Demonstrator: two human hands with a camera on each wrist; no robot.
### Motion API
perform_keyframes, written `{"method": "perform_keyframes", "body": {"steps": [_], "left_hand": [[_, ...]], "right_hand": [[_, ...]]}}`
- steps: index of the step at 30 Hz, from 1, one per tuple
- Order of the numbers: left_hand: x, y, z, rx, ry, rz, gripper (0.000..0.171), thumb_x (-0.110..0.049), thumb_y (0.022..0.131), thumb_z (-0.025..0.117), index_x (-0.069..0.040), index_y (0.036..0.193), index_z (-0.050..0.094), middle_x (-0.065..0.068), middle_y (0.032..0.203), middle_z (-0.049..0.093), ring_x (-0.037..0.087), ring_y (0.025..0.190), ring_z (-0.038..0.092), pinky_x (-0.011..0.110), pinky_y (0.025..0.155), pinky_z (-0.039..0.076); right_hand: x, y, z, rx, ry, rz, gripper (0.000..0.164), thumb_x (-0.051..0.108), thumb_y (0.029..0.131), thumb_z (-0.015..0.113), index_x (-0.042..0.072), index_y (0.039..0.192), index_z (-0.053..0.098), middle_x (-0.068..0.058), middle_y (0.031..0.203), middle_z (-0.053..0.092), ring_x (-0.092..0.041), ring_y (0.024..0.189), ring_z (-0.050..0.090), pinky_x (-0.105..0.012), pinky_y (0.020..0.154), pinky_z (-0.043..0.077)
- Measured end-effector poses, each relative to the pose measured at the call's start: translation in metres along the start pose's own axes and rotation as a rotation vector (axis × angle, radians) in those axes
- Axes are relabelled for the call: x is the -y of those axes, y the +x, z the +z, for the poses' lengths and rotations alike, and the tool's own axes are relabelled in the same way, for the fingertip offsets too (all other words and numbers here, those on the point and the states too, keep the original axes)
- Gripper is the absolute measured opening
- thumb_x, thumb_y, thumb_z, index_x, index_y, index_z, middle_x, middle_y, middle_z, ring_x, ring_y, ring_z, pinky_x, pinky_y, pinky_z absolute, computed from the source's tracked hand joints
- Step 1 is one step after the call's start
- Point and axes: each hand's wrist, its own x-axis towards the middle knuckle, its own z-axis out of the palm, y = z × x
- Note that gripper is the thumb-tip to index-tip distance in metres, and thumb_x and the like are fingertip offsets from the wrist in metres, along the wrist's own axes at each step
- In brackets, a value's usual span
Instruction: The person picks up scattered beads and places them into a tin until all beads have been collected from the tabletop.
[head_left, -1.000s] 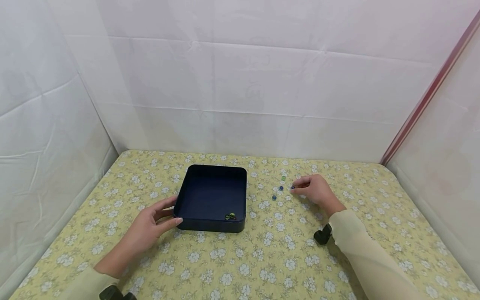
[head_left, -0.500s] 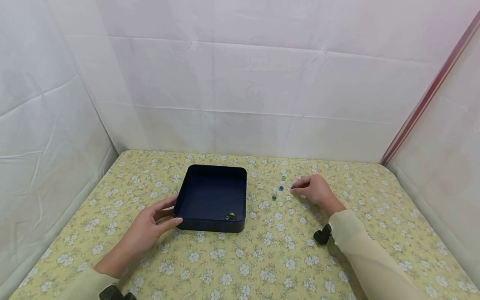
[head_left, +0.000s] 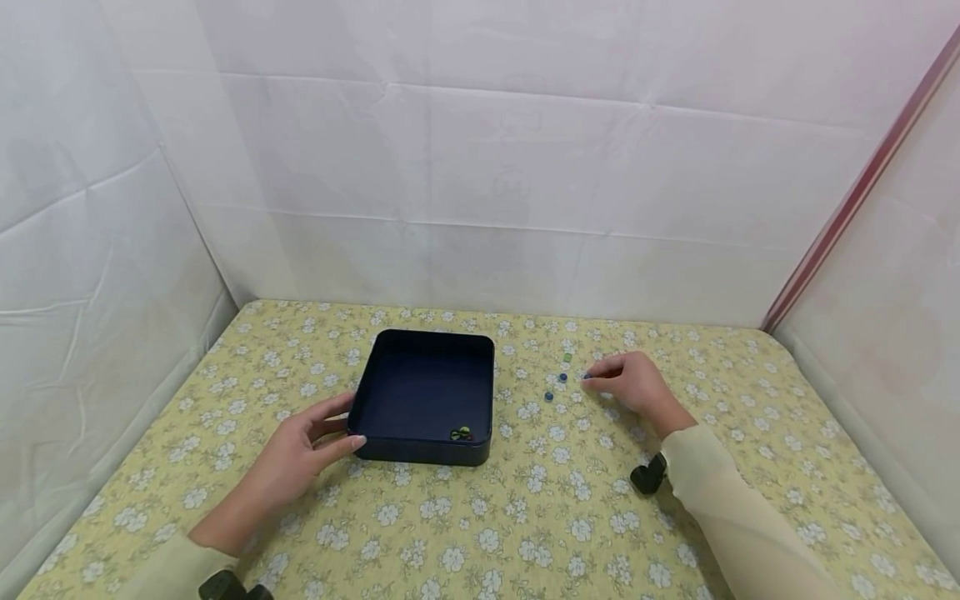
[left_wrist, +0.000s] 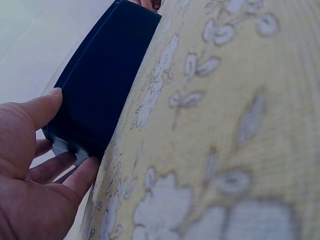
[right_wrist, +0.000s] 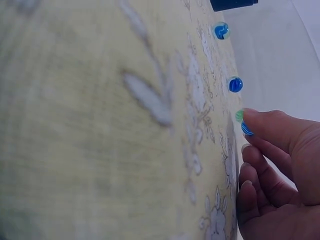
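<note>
A dark navy rectangular tray (head_left: 422, 387) stands left of the table's middle. My left hand (head_left: 291, 458) holds its near left corner, thumb on the front wall and fingers along the left side. My right hand (head_left: 636, 385) pinches a blue striped marble (right_wrist: 246, 128) between thumb and index finger, at the tablecloth. Left of that hand lie two blue marbles, the nearer marble (head_left: 549, 397) and the farther marble (head_left: 563, 377). Behind them sits a small green marble (head_left: 567, 357), partly hidden by the thumb in the right wrist view.
Small green and dark pieces (head_left: 461, 434) lie in the tray's near right corner, too small to make out. A yellow flowered cloth (head_left: 480, 533) covers the table. White sheeting (head_left: 480, 192) hangs at the back and both sides.
Almost nothing differs. The right hand, with the marble between its fingertips, has shifted very slightly to the right; the left hand and tray stay put.
</note>
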Motion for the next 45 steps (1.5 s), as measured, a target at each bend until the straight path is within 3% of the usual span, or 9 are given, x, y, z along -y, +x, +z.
{"method": "perform_keyframes", "body": {"steps": [21,29,36,45], "left_hand": [[-0.001,0.000,0.000,0.003,0.001,0.009,0.075,-0.037,0.097,0.072,-0.014,0.160,0.038,0.020,0.159,0.044,0.042,0.139,0.052,0.026,0.094,0.059],[-0.001,0.000,0.000,0.000,0.013,0.007,0.075,-0.038,0.097,0.072,-0.014,0.160,0.038,0.020,0.158,0.045,0.042,0.139,0.052,0.028,0.095,0.060],[0.000,-0.001,0.000,-0.001,0.011,0.009,0.075,-0.038,0.097,0.072,-0.014,0.160,0.038,0.019,0.158,0.044,0.042,0.139,0.052,0.028,0.095,0.060],[0.000,0.000,0.000,-0.004,0.024,0.017,0.075,-0.039,0.097,0.072,-0.014,0.159,0.039,0.019,0.158,0.044,0.041,0.138,0.052,0.028,0.095,0.060]], "right_hand": [[-0.002,-0.017,0.005,-0.003,0.062,-0.050,0.029,0.037,0.091,0.080,0.017,0.112,0.080,-0.007,0.120,0.074,-0.021,0.101,0.069,-0.036,0.083,0.060],[-0.001,-0.023,0.016,0.004,0.153,-0.072,0.031,0.037,0.090,0.081,0.017,0.114,0.080,-0.007,0.124,0.071,-0.019,0.100,0.069,-0.031,0.078,0.059],[0.007,-0.032,0.026,0.012,0.218,-0.111,0.031,0.037,0.090,0.081,0.016,0.114,0.080,-0.006,0.122,0.072,-0.020,0.103,0.068,-0.032,0.082,0.060],[0.018,-0.040,0.036,0.029,0.255,-0.154,0.032,0.035,0.091,0.081,0.014,0.114,0.080,-0.007,0.118,0.073,-0.021,0.097,0.069,-0.032,0.077,0.059]]}}
